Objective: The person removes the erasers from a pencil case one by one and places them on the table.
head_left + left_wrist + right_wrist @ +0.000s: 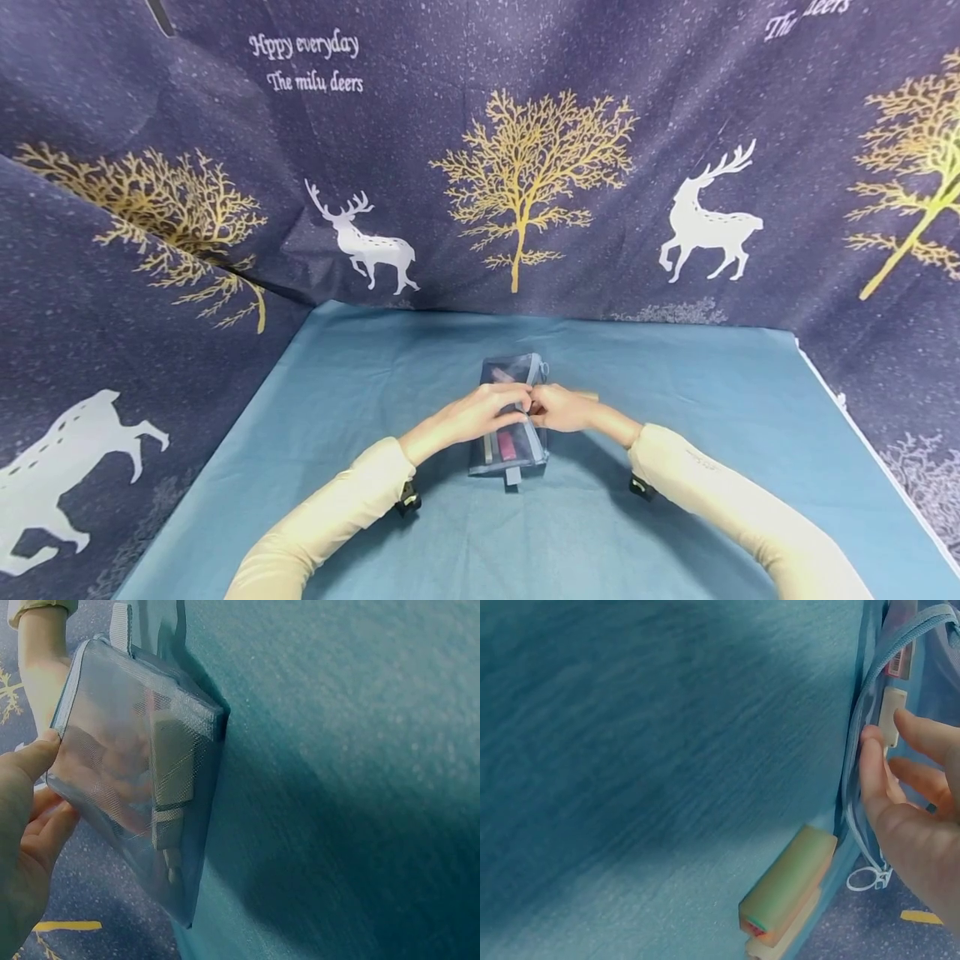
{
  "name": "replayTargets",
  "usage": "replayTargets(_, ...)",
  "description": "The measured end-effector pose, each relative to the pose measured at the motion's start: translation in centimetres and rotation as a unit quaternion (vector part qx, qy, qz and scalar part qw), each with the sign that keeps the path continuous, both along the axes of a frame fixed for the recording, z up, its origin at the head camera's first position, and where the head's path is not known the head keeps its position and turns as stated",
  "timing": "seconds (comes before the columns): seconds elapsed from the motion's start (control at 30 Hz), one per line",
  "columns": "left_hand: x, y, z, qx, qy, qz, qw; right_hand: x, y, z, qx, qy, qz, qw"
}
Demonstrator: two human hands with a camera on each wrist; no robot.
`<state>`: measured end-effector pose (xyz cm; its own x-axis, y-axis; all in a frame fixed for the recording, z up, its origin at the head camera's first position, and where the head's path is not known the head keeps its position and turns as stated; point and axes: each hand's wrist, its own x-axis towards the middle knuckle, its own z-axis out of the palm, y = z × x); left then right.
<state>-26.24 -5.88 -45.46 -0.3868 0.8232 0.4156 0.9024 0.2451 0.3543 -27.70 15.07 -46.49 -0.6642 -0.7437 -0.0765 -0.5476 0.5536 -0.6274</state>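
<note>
Your left hand (480, 414) pinches the rim of the mesh pouch (112, 671), which sits on the worktop (337, 400); if that pinch slackens, the mouth could sag closed. Your right hand (562, 408) has its fingers parted at the opening, gripping nothing visible; the edge could snag them. To its right, 1 green block (791, 881) might get knocked by your wrist.

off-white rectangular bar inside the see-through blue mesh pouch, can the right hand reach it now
Likely yes: the right hand is at the open mouth of the pouch, fingertips close to the bar, with nothing seen between them.
</note>
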Motion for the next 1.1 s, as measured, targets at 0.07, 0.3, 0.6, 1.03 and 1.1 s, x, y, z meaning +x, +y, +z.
replayTargets(0.07, 0.0, 0.0, 0.0, 0.001, 0.003, 0.003, 1.0000, -0.1, -0.3, 0.0, 0.007, 0.002, 0.002, 1.0000)
replayTargets(0.3, 0.1, -0.2, 0.0, 0.000, 0.004, 0.022, 0.9998, 0.0, -0.8, 0.1, 0.012, -0.003, -0.012, 0.9998)
replayTargets(0.6, 0.2, -0.4, -0.1, 0.010, -0.006, 0.033, 0.9994, 0.0, -1.1, -0.2, 0.009, -0.016, -0.017, 0.9997)
replayTargets(1.03, 0.4, -0.9, 0.2, 0.013, -0.007, 0.038, 0.9992, -0.5, -1.3, -0.5, 0.026, -0.034, -0.012, 0.9990)
replayTargets(1.1, 0.3, -1.1, 0.3, 0.014, -0.006, 0.039, 0.9991, -0.5, -1.3, -0.5, 0.027, -0.033, -0.019, 0.9989)
